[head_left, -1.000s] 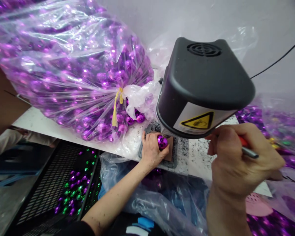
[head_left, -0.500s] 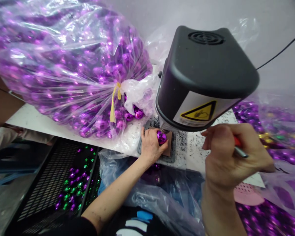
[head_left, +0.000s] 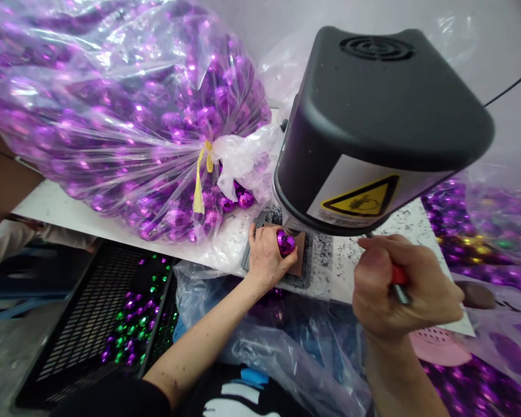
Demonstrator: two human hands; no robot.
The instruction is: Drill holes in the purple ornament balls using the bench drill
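My left hand point(head_left: 267, 255) grips a shiny purple faceted ball point(head_left: 286, 242) over the grey base point(head_left: 301, 277) of a machine. The ball is right under the lower end of the black machine head point(head_left: 373, 116), which bears a yellow warning triangle. To the right, my right hand point(head_left: 403, 284) is closed round a lever handle point(head_left: 400, 284) with a red part and a metal end. Most of the handle is hidden inside my fist.
A large clear bag of purple balls point(head_left: 156, 127), tied with yellow, fills the upper left. Black crates point(head_left: 76, 324) with green and purple balls stand below. A pink perforated item point(head_left: 443, 347) and more bagged balls lie at the right. Dark flecks dot the white table point(head_left: 338, 272).
My right hand has moved a little left and down with the handle. The machine head appears larger and further right. My left hand and the ball have barely moved.
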